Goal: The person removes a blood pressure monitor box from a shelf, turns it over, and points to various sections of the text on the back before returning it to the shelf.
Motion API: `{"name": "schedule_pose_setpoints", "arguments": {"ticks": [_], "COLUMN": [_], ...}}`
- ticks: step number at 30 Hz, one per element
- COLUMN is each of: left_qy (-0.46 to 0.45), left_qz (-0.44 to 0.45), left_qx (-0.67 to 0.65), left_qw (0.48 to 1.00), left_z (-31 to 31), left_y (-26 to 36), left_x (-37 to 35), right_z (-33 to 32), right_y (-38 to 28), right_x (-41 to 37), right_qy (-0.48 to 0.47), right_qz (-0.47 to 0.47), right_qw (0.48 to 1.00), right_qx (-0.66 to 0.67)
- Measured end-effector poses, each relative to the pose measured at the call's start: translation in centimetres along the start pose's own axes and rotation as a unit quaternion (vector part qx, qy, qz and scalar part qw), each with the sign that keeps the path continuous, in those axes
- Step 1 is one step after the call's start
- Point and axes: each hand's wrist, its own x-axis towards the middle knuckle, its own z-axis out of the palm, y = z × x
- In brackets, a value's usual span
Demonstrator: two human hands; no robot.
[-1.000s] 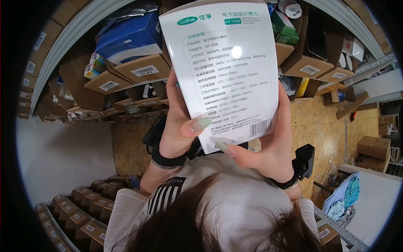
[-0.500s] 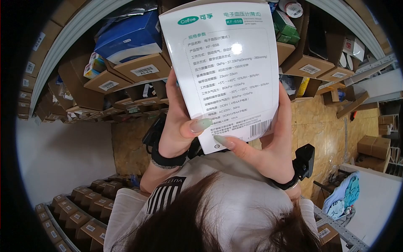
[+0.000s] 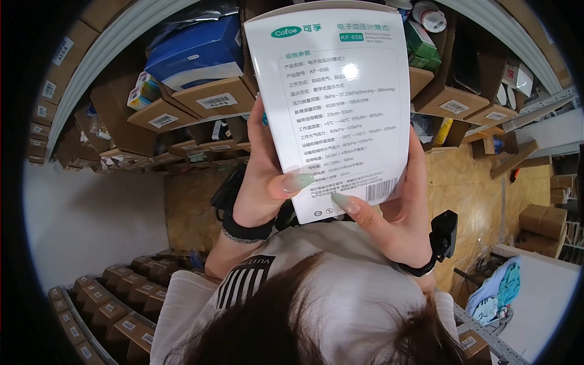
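Note:
A white Cofoe KF-65B box (image 3: pixel 334 121) with green and grey print is held up in front of my chest, its text side facing the camera and a barcode near its lower right corner. My left hand (image 3: pixel 264 173) grips its lower left side, the thumb lying on the printed face. On the lower right side is my right hand (image 3: pixel 395 213), its thumb also on that face. The other fingers of both hands are mostly hidden behind the box. Dark straps circle both wrists.
Shelves of labelled cardboard bins (image 3: pixel 216 100) span the top, one bearing a blue box (image 3: pixel 194 55). More bins (image 3: pixel 131 325) stand at the lower left. Brown cartons (image 3: pixel 541 220) are on the right, with blue cloth (image 3: pixel 508 283) on a rack below them.
The white box and both hands have shifted slightly to the right in the view. My right thumb has moved a little off the symbols at the bottom of the box.

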Motion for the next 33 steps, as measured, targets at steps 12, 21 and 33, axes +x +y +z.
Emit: {"name": "schedule_pose_setpoints", "arguments": {"ticks": [12, 21, 33], "left_qy": [0.018, 0.016, 0.017], "left_qz": [-0.031, -0.021, -0.022], "left_qx": [-0.036, -0.043, -0.068], "left_qw": [0.999, 0.999, 0.997], "left_z": [-0.6, -0.2, -0.5], "left_y": [-0.3, 0.4, 0.5], "left_x": [0.0, 0.2, 0.1], "right_z": [-0.3, -0.6, -1.1], "right_y": [-0.3, -0.7, -0.9], "right_x": [0.0, -0.2, -0.3], "right_qy": [-0.02, -0.045, -0.069], "right_qz": [0.013, 0.033, 0.034], "right_qw": [1.0, 0.998, 0.997], "right_qx": [0.009, 0.007, 0.005]}}
